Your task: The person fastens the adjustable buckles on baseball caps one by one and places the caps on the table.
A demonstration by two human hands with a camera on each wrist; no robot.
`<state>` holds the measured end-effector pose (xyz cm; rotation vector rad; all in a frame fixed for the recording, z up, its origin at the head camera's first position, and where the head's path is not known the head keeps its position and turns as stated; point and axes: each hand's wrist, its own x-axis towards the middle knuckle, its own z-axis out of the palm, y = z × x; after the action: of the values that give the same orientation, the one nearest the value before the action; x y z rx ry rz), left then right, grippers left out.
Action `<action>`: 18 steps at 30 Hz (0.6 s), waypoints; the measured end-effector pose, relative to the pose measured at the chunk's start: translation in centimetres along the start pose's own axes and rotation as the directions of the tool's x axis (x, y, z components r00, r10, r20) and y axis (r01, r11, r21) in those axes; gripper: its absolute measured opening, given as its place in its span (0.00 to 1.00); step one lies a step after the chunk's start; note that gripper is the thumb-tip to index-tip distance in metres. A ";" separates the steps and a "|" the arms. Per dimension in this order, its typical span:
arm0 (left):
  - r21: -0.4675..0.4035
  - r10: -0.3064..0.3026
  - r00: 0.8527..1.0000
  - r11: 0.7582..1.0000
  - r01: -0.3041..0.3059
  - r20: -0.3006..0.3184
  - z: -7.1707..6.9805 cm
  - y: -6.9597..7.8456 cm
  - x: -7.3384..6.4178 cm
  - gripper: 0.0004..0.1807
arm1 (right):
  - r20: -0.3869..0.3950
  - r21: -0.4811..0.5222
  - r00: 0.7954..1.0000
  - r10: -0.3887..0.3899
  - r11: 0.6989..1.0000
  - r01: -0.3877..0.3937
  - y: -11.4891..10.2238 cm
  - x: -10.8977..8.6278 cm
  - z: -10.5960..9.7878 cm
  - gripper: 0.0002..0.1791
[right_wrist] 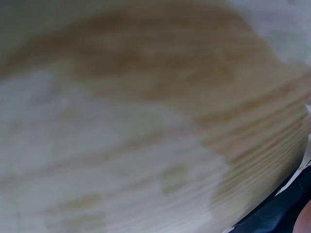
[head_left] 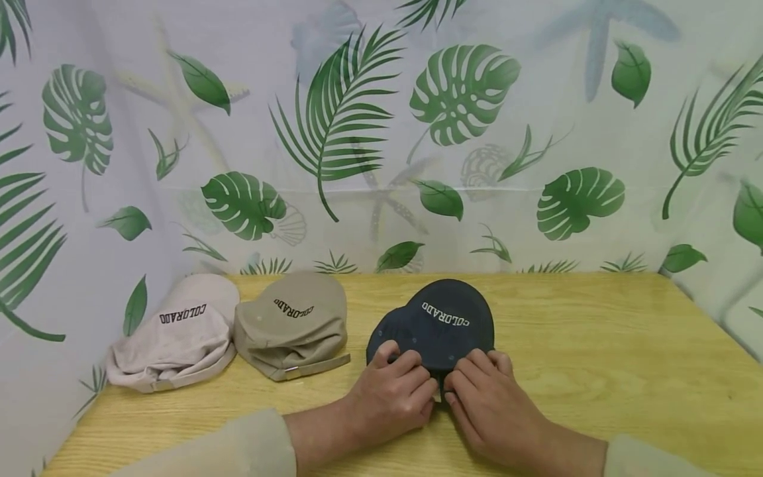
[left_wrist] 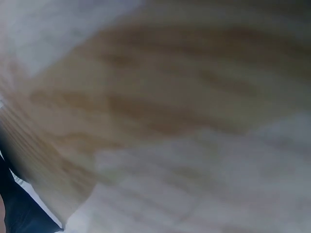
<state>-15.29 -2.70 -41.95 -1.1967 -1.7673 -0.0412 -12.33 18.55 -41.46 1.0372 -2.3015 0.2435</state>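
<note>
A navy baseball cap (head_left: 438, 341) with white COLORADO lettering rests near the middle of the table, its crown facing up and its lettering upside down from here. At its near left edge, my left hand (head_left: 396, 391) grips the fabric with curled fingers. My right hand (head_left: 495, 407) pinches the near right edge. Between the two hands a dark narrow piece, perhaps the strap, partly shows. Dark cap fabric (left_wrist: 24, 208) fills the lower left corner of the left wrist view. The right wrist view catches navy fabric (right_wrist: 277, 213) beside a fingertip.
To the left lie a khaki cap (head_left: 298, 324) with dark COLORADO lettering and a strap, and a pale pinkish cap (head_left: 197, 338) touching or nearly touching it. All are on a yellow wood-grain table (head_left: 584, 344). A leaf-print curtain (head_left: 369, 132) hangs behind.
</note>
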 end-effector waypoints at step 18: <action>-0.118 0.007 0.993 0.993 0.007 0.117 -1.6 -0.2 -0.5 0.19 | -0.046 -0.034 0.997 0.058 0.998 -0.060 0.3 -0.7 -0.5 0.25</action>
<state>-14.31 -3.97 -41.35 -1.3070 -1.8892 -0.0787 -12.01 19.38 -41.42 0.9383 -2.2902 0.2468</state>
